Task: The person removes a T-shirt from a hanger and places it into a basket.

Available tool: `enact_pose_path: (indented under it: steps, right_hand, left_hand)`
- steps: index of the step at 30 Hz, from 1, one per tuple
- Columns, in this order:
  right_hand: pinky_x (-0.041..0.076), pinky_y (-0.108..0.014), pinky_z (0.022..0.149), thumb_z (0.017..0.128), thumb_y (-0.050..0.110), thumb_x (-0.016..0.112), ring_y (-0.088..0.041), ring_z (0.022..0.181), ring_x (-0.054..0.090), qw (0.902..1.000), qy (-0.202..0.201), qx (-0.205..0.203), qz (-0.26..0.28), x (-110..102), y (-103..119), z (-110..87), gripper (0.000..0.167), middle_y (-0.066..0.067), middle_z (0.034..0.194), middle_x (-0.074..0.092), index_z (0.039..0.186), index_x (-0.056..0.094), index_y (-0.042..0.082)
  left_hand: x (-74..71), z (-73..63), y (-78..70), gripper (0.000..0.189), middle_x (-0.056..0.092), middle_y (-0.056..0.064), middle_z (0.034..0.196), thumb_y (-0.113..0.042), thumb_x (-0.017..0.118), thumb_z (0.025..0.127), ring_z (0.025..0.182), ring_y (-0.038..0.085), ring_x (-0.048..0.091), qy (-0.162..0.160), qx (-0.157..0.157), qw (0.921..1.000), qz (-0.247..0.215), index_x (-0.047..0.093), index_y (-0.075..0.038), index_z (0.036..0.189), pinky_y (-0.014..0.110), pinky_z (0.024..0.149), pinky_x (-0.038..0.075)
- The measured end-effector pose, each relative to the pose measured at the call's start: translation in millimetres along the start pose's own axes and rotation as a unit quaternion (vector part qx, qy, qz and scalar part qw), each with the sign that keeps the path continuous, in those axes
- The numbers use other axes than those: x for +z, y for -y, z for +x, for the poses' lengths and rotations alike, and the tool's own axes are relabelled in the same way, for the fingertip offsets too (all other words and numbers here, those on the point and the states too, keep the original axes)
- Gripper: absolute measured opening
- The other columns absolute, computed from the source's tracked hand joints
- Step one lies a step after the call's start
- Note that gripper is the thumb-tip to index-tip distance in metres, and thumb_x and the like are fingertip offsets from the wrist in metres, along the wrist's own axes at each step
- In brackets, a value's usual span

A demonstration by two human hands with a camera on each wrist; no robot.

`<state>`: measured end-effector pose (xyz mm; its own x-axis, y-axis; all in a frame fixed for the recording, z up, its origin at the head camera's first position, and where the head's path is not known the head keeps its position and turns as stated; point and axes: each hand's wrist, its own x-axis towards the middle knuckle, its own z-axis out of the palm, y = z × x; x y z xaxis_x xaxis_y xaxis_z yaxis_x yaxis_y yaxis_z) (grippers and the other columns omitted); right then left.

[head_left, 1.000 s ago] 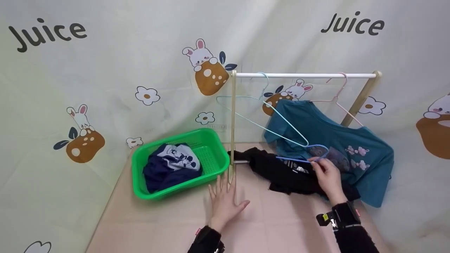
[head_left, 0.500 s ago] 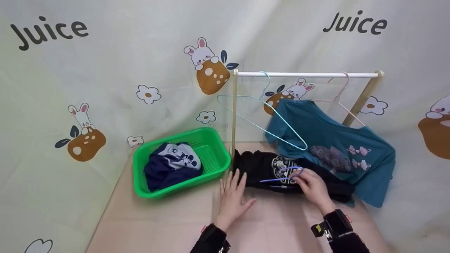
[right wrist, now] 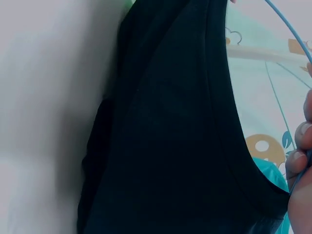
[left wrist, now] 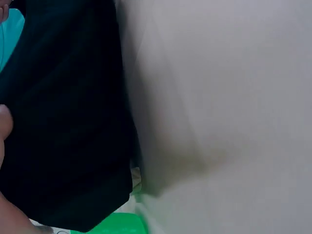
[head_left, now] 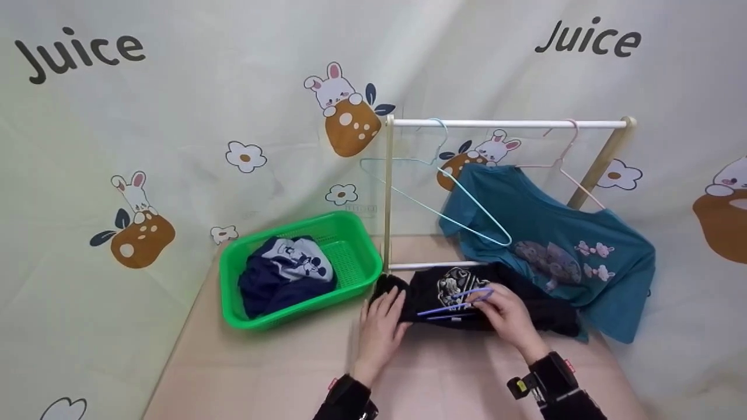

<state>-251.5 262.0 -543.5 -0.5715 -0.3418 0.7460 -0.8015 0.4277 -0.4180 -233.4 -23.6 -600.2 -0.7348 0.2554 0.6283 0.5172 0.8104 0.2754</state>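
Note:
My right hand [head_left: 510, 315] pinches a blue-violet clothes hanger [head_left: 446, 309] near its hook. Part of the hanger is inside the neck opening of a black T-shirt [head_left: 531, 291] with a pale print, and the rest is hidden by cloth. At the shirt's left end, my left hand [head_left: 378, 335] has its fingers over the bunched fabric and its thumb at the near edge, pinching it. In the left wrist view, that thumb [left wrist: 5, 122] lies against the dark cloth. The right wrist view shows the shirt's neckline [right wrist: 224, 97] beside the right fingers [right wrist: 302, 134].
Behind the shirt stands a rack with a white rail [head_left: 502, 123]. From it hang a bare light-blue hanger [head_left: 473, 201] and a teal T-shirt [head_left: 618, 262] on a pink hanger [head_left: 563, 160]. A green basket [head_left: 233, 291] with a navy garment [head_left: 268, 286] stands left.
The right hand has brought the blue hanger down and left, toward the shirt's neck. The black shirt has come nearer, baring the rack's lower bar. My left hand has moved from the table onto the shirt.

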Motion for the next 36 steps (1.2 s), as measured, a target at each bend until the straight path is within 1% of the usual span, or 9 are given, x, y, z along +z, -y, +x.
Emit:
enact_pose_path:
  steps: [5,7,9,13,18,22,28,33,36]
  right_hand:
    - [0.042,-0.014,0.088,0.071,-0.023,0.071,-0.021,0.087,0.062,0.9996,-0.024,0.004,0.017,0,8,6.0,0.036,-0.006,0.090,0.069,0.090,0.073,0.007]
    - [0.042,-0.014,0.087,0.070,-0.027,0.069,-0.023,0.085,0.062,0.9992,-0.027,0.004,0.028,-1,14,9.7,0.035,-0.009,0.088,0.069,0.088,0.072,0.003]
    - [0.043,-0.013,0.085,0.070,-0.028,0.068,-0.023,0.083,0.062,0.9989,-0.024,0.004,0.039,-4,24,15.5,0.034,-0.012,0.087,0.069,0.088,0.071,0.000]
    - [0.045,-0.014,0.084,0.073,-0.029,0.066,-0.018,0.087,0.063,0.9982,-0.024,0.015,0.054,-12,41,25.6,0.031,-0.015,0.089,0.069,0.089,0.071,-0.003]
    - [0.043,-0.013,0.085,0.075,-0.029,0.062,-0.013,0.092,0.062,0.9966,-0.052,0.040,0.051,-21,47,30.1,0.030,-0.015,0.090,0.069,0.088,0.070,-0.003]
    - [0.042,-0.014,0.077,0.081,-0.025,0.061,-0.015,0.083,0.059,0.9947,-0.061,0.072,0.040,-24,48,31.2,0.025,-0.014,0.088,0.068,0.090,0.070,-0.003]
    - [0.042,-0.015,0.069,0.087,-0.020,0.059,-0.014,0.074,0.053,0.9894,-0.071,0.118,0.047,-25,51,31.6,0.021,-0.018,0.080,0.062,0.094,0.070,-0.004]
    - [0.043,-0.017,0.070,0.089,-0.022,0.053,-0.014,0.077,0.053,0.9853,-0.086,0.117,0.090,-22,47,30.5,0.020,-0.020,0.081,0.058,0.098,0.066,-0.009]
    - [0.043,-0.019,0.067,0.093,-0.021,0.048,-0.015,0.075,0.052,0.9758,-0.094,0.131,0.147,-17,37,28.7,0.019,-0.020,0.082,0.056,0.101,0.063,-0.012]
  left_hand:
    - [-3.4,2.4,5.5,0.039,0.068,0.003,0.122,-0.028,0.070,0.090,0.105,0.023,0.063,-0.051,0.072,0.9953,-0.039,0.068,-0.011,0.126,0.043,0.091,0.049]
    - [-5.4,3.7,7.3,0.028,0.072,0.001,0.112,-0.026,0.067,0.093,0.098,0.021,0.065,-0.069,0.089,0.9923,-0.051,0.072,-0.012,0.117,0.039,0.085,0.050]
    - [-8.9,5.3,9.0,0.021,0.073,-0.001,0.104,-0.023,0.066,0.093,0.093,0.019,0.065,-0.087,0.094,0.9902,-0.056,0.073,-0.012,0.110,0.036,0.079,0.051]
    - [-20.6,10.9,12.1,0.014,0.073,0.000,0.095,-0.014,0.070,0.089,0.086,0.018,0.067,-0.124,0.082,0.9863,-0.070,0.073,-0.011,0.102,0.031,0.073,0.053]
    - [-36.7,19.9,17.7,0.016,0.073,0.004,0.094,-0.004,0.074,0.084,0.086,0.021,0.068,-0.163,0.065,0.9797,-0.097,0.072,-0.006,0.099,0.030,0.076,0.055]
    - [-46.7,25.7,22.8,0.017,0.072,0.007,0.094,0.002,0.074,0.081,0.085,0.024,0.068,-0.191,0.044,0.9754,-0.100,0.072,-0.003,0.097,0.033,0.077,0.055]
    - [-57.0,30.6,30.2,0.014,0.072,0.007,0.091,0.002,0.073,0.082,0.084,0.024,0.068,-0.217,0.010,0.9719,-0.092,0.072,-0.004,0.096,0.034,0.077,0.054]
    - [-70.9,38.2,35.5,0.015,0.072,0.007,0.091,0.003,0.071,0.082,0.084,0.025,0.068,-0.249,0.006,0.9643,-0.090,0.072,-0.004,0.096,0.036,0.076,0.054]
    - [-82.5,45.5,37.9,0.016,0.072,0.008,0.092,0.004,0.071,0.082,0.085,0.027,0.068,-0.265,0.006,0.9593,-0.099,0.072,-0.003,0.096,0.036,0.079,0.053]
